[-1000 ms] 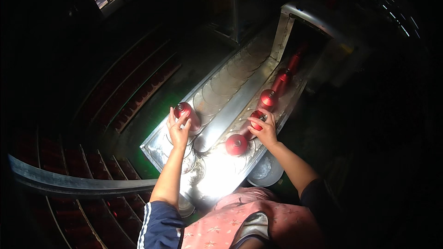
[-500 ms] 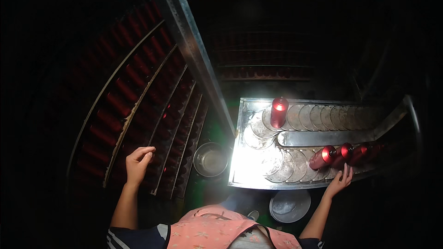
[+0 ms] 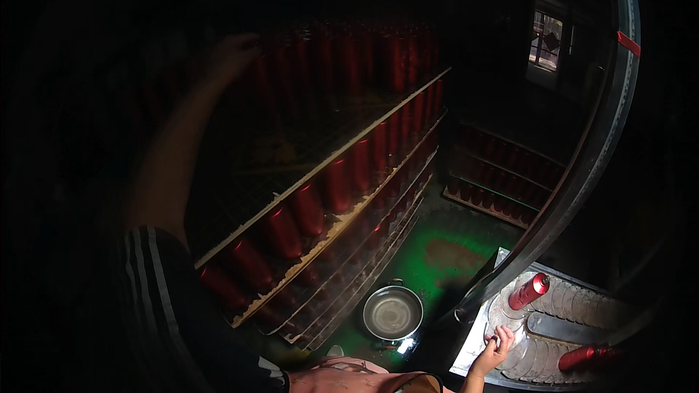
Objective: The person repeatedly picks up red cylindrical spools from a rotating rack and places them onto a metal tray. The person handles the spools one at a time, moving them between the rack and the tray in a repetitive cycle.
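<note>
My left hand (image 3: 239, 51) reaches up in deep shadow to the top shelf, beside a row of upright red bottles (image 3: 320, 58). Its fingers are too dim to show whether they grip a bottle. My right hand (image 3: 498, 353) is over the near left end of the metal conveyor (image 3: 472, 349). Its fingers are curled in, with a small dark spot between them that I cannot make out. A red bottle (image 3: 530, 292) with a narrow neck stands on the conveyor's far lane. More red bottles (image 3: 582, 357) are on its near lane.
A tiered rack (image 3: 342, 222) full of red bottles fills the left. On the green floor (image 3: 455, 229) sits a metal basin (image 3: 393, 313). A metal post (image 3: 582, 182) rises beside the conveyor. Another low rack (image 3: 502, 175) stands farther back.
The view has swung left toward the rack. My left hand has risen to the top shelf. My right hand has left the near-lane bottles for the conveyor's left end, its fingers now curled.
</note>
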Demonstrator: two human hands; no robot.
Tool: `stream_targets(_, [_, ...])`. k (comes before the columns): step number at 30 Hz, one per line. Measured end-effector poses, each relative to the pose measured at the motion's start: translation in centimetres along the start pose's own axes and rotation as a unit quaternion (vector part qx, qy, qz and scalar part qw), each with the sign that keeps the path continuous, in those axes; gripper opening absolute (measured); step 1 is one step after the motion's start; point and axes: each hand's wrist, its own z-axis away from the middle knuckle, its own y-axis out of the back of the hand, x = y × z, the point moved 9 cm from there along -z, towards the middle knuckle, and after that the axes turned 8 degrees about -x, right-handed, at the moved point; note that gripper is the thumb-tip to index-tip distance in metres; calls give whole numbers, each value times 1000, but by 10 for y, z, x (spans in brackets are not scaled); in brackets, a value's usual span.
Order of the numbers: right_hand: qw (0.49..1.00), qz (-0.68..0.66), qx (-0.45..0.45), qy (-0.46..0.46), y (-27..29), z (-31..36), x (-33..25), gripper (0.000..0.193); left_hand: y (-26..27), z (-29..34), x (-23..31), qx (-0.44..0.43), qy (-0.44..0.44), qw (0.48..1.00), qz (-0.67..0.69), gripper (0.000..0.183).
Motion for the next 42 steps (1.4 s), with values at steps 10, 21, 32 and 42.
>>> stream_targets(10, [993,37,-107,24,-124,-83,-35,38,-165,-108,-116,8,96,995,3,62])
stream_targets(21, [867,29,-307,392,-554,-327,-255,52,-33,53,-22,-37,0,999,8,53])
stream_targets(32, [864,220,-380,247,-730,-413,-243,48,38,166,28,17,68,997,33,57])
stream_targets(42, [894,-55,-206,395,-451,-323,-257,51,62,238,57,137,-100,984,44,57])
